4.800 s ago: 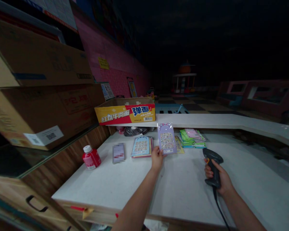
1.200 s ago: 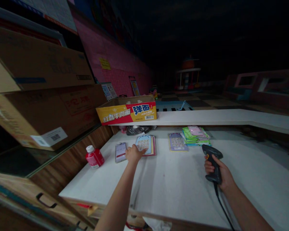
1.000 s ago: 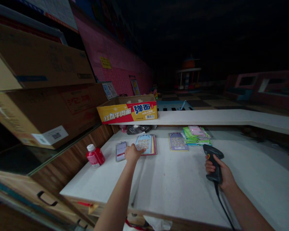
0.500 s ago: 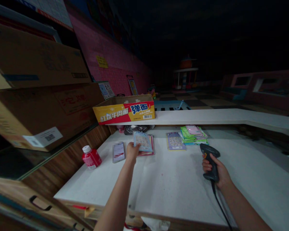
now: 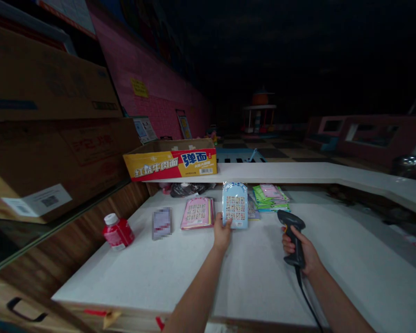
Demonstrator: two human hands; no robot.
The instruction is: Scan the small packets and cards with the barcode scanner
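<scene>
My left hand (image 5: 222,233) pinches the lower left corner of a light blue sticker pack (image 5: 235,206), its printed grid facing me. Behind that pack, a purple pack (image 5: 253,213) on the counter is mostly hidden. In my right hand (image 5: 307,249) is a black barcode scanner (image 5: 294,243), gripped by its handle, its cord trailing down to the front edge. Left of the blue pack lies a stack of packs with a pink one (image 5: 197,212) on top. A pile of green packs (image 5: 271,198) sits farther back, topped by a pinkish one.
On the white counter (image 5: 152,277), a phone (image 5: 162,223) and a red bottle (image 5: 118,231) stand to the left. A raised ledge (image 5: 280,172) runs along the back, bearing a yellow-and-red noodle carton (image 5: 173,163). Large cardboard boxes (image 5: 55,152) are stacked at left.
My left hand has carried the blue pack rightward off the stack, uncovering the pink pack, and brought it in front of the purple one. My right hand still holds the scanner.
</scene>
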